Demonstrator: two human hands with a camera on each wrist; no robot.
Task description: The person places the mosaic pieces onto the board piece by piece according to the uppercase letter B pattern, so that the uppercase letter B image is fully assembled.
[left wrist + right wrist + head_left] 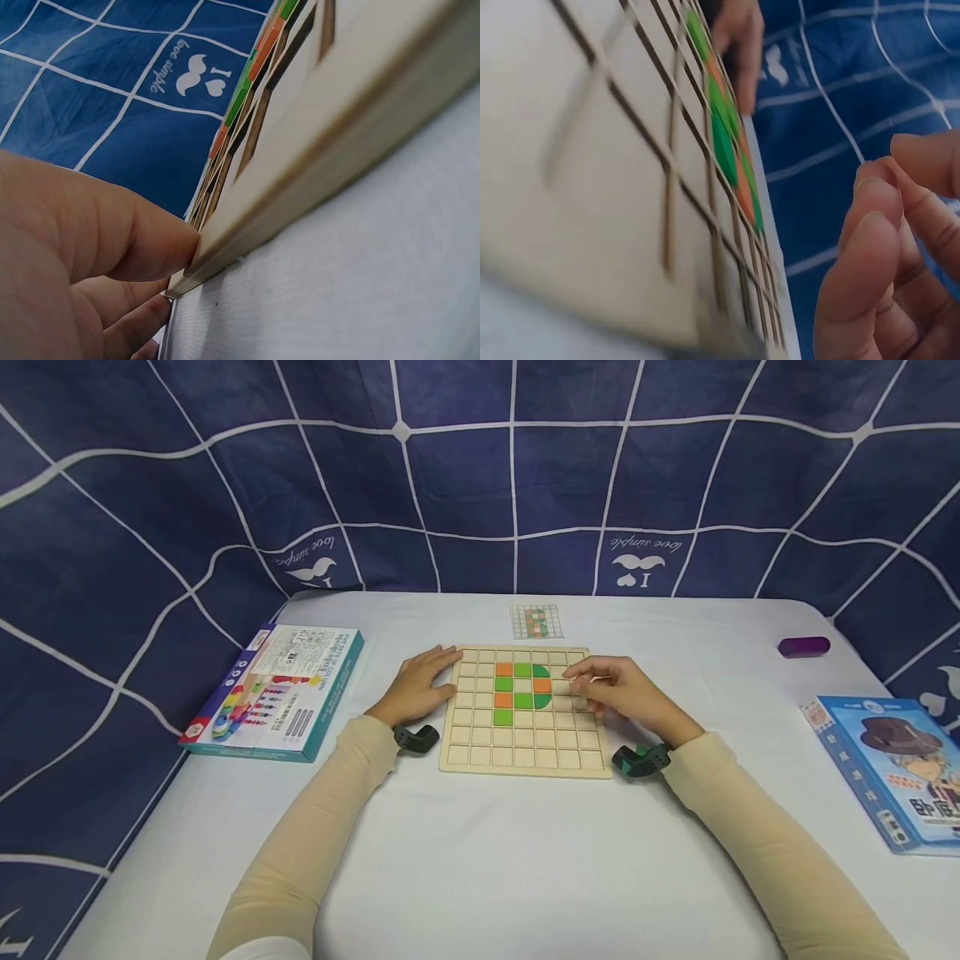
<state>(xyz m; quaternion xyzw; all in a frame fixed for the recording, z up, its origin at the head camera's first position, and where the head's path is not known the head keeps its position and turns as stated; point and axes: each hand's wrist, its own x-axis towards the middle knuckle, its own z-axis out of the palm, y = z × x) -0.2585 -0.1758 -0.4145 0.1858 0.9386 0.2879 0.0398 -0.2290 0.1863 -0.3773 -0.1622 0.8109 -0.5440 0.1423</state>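
A wooden grid board lies flat on the table, holding several orange squares, light green squares and two dark green curved pieces. My left hand rests at its upper left edge with fingers extended; the thumb touches the rim in the left wrist view. Over the board's right side hovers my right hand, fingers loosely bent. No piece shows between those fingers in the right wrist view, where the dark green piece stands out on the grid.
Behind the board lies a small pattern card. A teal-edged box is at the left, a blue box at the right, and a purple object at the back right. A blue curtain hangs behind the table.
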